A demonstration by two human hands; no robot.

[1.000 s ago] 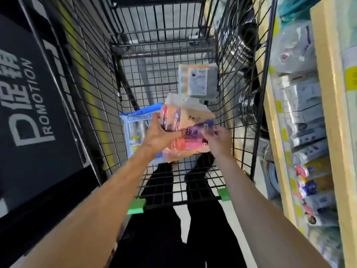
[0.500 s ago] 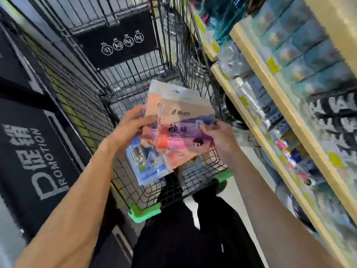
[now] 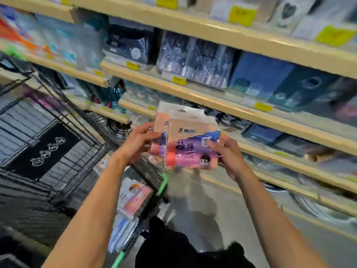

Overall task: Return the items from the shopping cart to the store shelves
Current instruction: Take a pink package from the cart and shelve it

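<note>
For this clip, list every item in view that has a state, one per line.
Two peach-and-purple plastic packs of rolls: lifted clear of the cart, held before the shelves.
Left hand: gripping the rear pack's left edge.
Right hand: gripping the front pack's right edge.
Black wire shopping cart: still loaded; blurred packets inside.
Wooden store shelves: stocked.

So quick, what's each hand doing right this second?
Left hand: closed on the rear pack of coloured rolls.
Right hand: closed on the front pack, in front of the shelves.
</note>
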